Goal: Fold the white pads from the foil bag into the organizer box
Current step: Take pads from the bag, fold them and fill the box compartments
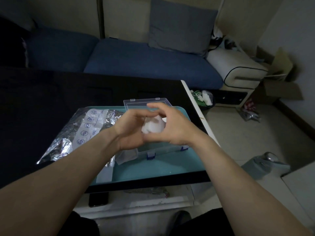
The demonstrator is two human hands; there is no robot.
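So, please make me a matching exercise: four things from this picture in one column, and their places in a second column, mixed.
Things:
1. white pad
2. foil bag
3. organizer box
4. grey cushion

Places:
A. on the blue sofa
B. on the teal tray, lid open
C. between the two hands
D. left of the tray, partly on it

Pairs: 1-C, 2-D, 3-B, 4-A

A teal tray point(170, 166) lies on the dark surface point(51, 99). Beyond stands a blue sofa point(136, 62) with a grey cushion point(179, 26); a cardboard box point(279, 89) sits far right.
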